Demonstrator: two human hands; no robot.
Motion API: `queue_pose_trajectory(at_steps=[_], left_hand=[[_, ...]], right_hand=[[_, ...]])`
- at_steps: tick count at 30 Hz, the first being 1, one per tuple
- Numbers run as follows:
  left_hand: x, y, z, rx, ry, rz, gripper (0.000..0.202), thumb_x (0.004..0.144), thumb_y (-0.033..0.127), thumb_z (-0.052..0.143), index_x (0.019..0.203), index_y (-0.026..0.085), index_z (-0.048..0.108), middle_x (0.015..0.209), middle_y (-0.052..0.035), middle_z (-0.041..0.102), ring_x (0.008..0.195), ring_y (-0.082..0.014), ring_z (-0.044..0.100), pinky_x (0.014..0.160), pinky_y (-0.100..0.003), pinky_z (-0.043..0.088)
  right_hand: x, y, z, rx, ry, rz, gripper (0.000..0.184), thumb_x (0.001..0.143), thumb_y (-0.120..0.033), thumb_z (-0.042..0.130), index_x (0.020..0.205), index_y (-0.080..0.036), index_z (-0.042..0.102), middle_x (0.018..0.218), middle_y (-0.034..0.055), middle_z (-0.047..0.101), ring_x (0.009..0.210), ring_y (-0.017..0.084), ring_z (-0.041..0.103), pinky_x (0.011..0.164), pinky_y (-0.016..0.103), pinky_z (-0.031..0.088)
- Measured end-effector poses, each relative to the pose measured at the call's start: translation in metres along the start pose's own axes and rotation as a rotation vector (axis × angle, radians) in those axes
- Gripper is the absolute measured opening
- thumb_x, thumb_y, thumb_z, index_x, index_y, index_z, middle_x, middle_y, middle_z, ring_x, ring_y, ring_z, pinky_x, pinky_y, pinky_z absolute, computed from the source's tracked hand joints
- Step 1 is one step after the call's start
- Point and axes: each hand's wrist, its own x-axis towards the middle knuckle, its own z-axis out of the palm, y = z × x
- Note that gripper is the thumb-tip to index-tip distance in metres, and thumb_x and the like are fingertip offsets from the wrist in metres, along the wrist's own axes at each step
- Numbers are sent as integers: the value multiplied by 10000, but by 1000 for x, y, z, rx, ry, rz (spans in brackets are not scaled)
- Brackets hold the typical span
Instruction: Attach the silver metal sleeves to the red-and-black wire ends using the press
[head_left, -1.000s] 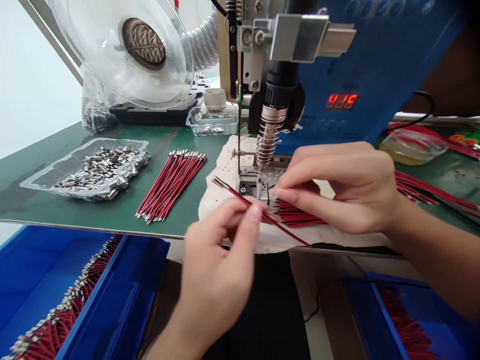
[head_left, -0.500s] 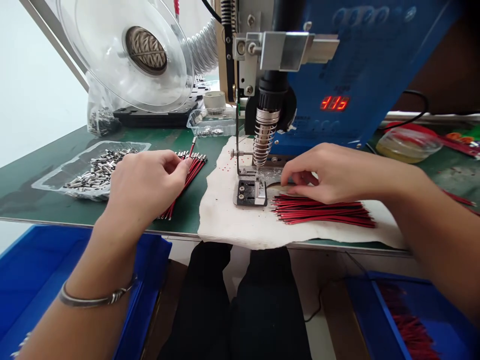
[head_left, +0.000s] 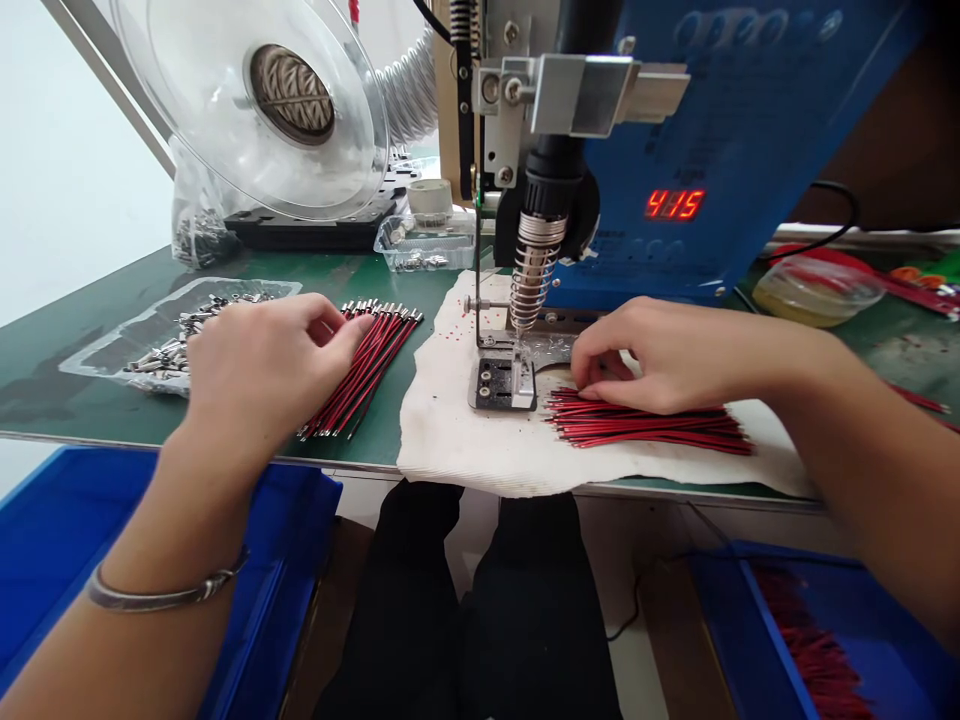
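Note:
My left hand [head_left: 262,370] is over the left pile of red-and-black wires [head_left: 364,375], whose upper ends carry silvery metal caps. Its thumb and forefinger are loosely bent, with no wire visible between them; the other fingers are hidden. My right hand [head_left: 652,355] reaches over a second bundle of red-and-black wires [head_left: 652,425] on a cream cloth. There the thumb and forefinger pinch at the left ends of the top wires. Between the hands stands a soldering machine [head_left: 536,270], its spring-wrapped tip above a small metal fixture [head_left: 517,383].
A clear tray of metal caps [head_left: 161,355] lies left of the wires. Behind are a clear fume hood [head_left: 202,110] and a smaller plastic tray [head_left: 424,250]. Blue bins [head_left: 52,560] stand below the table edge. The red display [head_left: 675,205] reads 415.
My left hand has moved left and slightly down, and the single wire that stood up from its fingers no longer shows. My right fingertips have closed together at the bundle.

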Motion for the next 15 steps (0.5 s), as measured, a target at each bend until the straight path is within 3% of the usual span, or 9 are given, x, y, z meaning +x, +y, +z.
queue_pose_trajectory(at_steps=[4,7,11,13,15], left_hand=[[7,-18,-16,190,42,-104,336,836,584,619,852,254,682,714,-54,404,806,-288,435,735,-354,255],[13,-36,-25,300,-23,-149,419,852,609,544,1007,257,710,772,-83,478,909,-363,514,800,-410,339],[25,-60,-31,369,-126,-162,585,904,646,405,1181,237,717,995,-139,628,978,-400,551,776,-406,366],[33,-73,-33,377,-165,-197,621,899,657,408,1216,223,719,1030,-146,647,962,-395,549,745,-392,348],[41,-86,-33,312,-170,-200,567,859,644,512,1127,209,755,912,-120,645,877,-353,534,724,-372,312]], right_hand=[[0,-1,0,2,5,-6,140,840,-278,616,844,-260,754,819,-22,750,682,150,645,602,276,442],[0,-1,1,5,-2,3,139,848,-281,608,837,-254,744,813,-22,747,677,150,640,605,282,437],[0,-1,0,-13,17,28,148,854,-307,602,818,-261,738,810,-28,743,693,151,643,617,286,430],[1,0,0,-19,31,41,156,861,-326,595,808,-263,728,802,-31,739,682,146,641,602,282,419],[1,2,1,-12,40,37,146,863,-326,594,817,-268,719,804,-35,736,672,139,635,594,278,416]])
